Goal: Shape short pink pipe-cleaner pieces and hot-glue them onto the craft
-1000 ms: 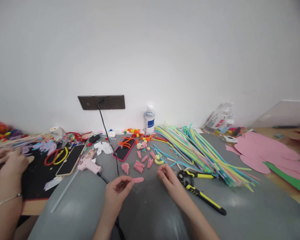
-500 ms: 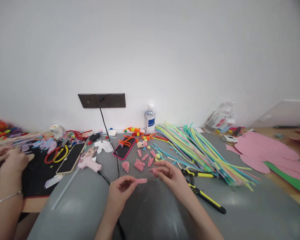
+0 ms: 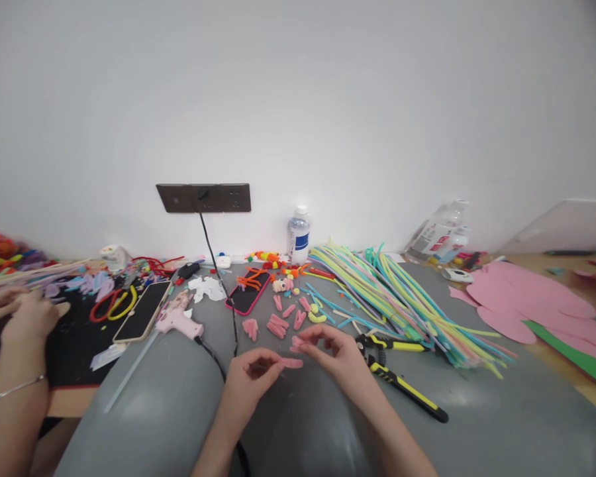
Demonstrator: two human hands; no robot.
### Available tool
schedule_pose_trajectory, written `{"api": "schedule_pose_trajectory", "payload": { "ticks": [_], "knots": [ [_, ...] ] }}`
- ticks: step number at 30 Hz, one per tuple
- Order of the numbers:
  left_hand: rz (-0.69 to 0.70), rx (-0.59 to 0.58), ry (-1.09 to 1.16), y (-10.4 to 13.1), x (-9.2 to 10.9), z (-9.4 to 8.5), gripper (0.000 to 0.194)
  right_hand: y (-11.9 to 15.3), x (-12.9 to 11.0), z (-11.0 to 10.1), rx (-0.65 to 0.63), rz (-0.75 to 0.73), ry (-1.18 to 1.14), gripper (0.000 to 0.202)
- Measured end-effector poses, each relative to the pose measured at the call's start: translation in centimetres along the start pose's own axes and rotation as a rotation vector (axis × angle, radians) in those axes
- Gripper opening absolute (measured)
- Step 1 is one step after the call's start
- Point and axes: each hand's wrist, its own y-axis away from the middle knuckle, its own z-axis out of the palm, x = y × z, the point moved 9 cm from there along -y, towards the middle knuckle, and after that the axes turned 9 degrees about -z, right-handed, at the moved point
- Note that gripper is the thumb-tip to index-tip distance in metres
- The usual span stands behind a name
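Left hand (image 3: 248, 381) and right hand (image 3: 336, 354), near but apart, each clamped in a pinch.
A pink strip (image 3: 293, 363) is held by its left end, a smaller tuft (image 3: 295, 343) by right fingertips; both, presumably light, soft and bendable, are best gripped at the ends. Beyond, pink bits (image 3: 277, 326) are scattered on the surface (image 3: 288, 424).

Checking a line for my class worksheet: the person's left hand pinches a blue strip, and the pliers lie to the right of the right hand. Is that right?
Not quite: the strip in the left hand is pink, as the head view shows.
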Motion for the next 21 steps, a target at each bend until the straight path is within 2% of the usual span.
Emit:
{"api": "schedule_pose_trajectory", "payload": {
  "ticks": [4, 8, 21],
  "knots": [
    [-0.022, -0.011, 0.028, -0.1, -0.4, -0.1, 0.02, 0.3, -1.2, 0.7, -0.011, -0.056, 0.017, 0.023],
    [-0.03, -0.028, 0.057, -0.1, -0.6, -0.1, 0.019, 0.4, -1.3, 1.0, -0.003, -0.081, -0.006, 0.02],
    [0.0, -0.028, 0.082, 0.2, 0.4, -0.1, 0.019, 0.6, -2.6, 1.5, -0.037, -0.175, 0.022, 0.014]
  ]
}}
